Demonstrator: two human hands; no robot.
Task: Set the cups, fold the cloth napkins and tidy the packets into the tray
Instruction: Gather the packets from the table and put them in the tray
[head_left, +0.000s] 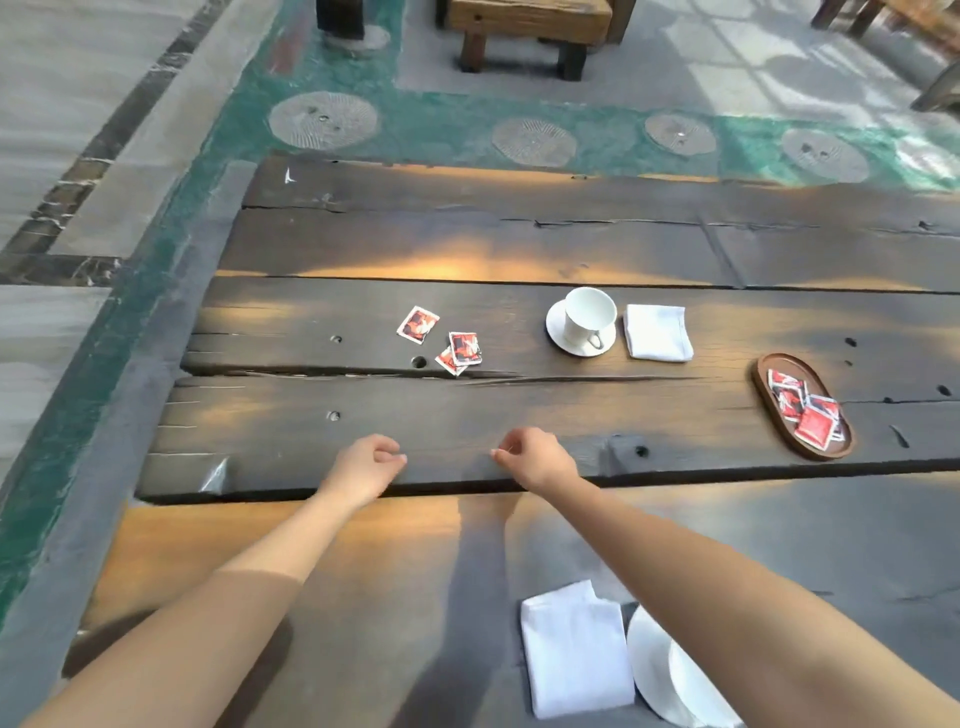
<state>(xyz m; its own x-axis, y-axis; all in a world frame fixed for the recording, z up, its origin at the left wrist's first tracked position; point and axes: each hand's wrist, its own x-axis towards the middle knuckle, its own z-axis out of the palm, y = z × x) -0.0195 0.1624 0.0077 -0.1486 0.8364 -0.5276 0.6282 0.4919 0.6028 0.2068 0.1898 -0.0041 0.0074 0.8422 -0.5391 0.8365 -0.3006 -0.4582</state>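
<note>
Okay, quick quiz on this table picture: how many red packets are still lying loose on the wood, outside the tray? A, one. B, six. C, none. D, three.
D: three loose packets lie on the table left of the cup and saucer, one apart and two overlapping, while the rest sit in the oval tray at the right.

The desk (519, 249) was made of dark, cracked wooden planks, with patches of warm sunlight across it. Beyond its far edge ran a green floor strip (441, 124) set with round carved stones (323, 120). Grey paving (78, 78) lay at far left, and a heavy wooden bench (530, 21) stood farther off.
</note>
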